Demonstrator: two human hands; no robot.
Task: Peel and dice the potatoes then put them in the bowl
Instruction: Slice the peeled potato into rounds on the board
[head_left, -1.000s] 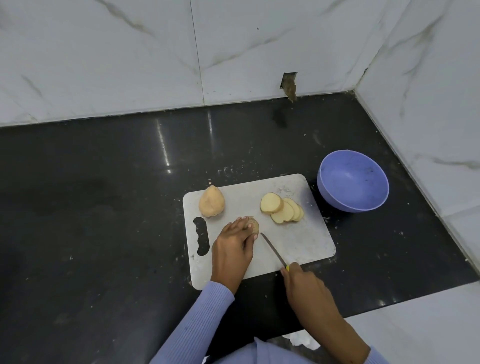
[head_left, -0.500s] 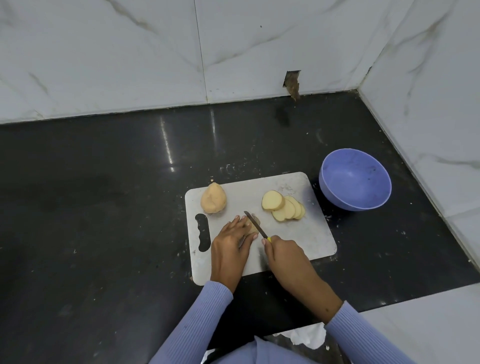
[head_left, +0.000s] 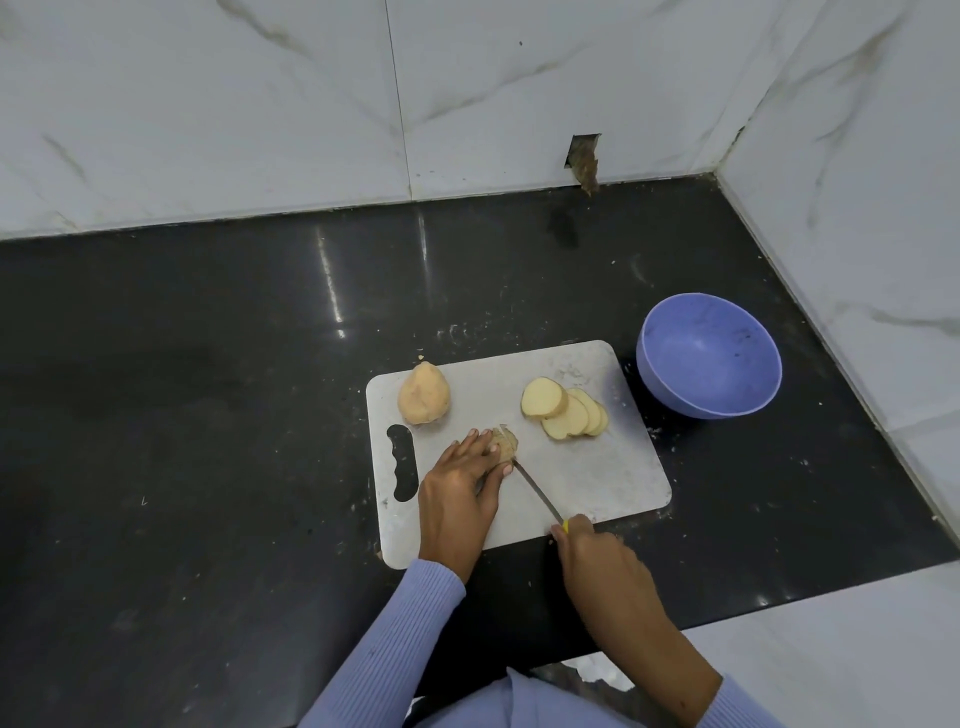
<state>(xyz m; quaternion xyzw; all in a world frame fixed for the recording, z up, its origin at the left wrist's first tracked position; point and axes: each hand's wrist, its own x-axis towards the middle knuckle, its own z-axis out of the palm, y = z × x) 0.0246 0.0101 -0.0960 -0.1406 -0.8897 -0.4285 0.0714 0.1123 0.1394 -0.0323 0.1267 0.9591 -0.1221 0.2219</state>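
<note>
Left hand (head_left: 457, 483) pins a potato end (head_left: 505, 442), right hand (head_left: 597, 556) grips the knife (head_left: 537, 491); slices (head_left: 563, 413) undiced, one potato (head_left: 423, 400) whole, bowl (head_left: 709, 364) empty.

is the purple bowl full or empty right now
Empty. The round purple plastic bowl shows only its bare inside, apart from a few dark specks; the pale potato slices lie on the grey cutting board.

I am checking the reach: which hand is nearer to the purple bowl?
Right. The right hand grips the knife below-left of the purple bowl; the left hand is farther left.
</note>
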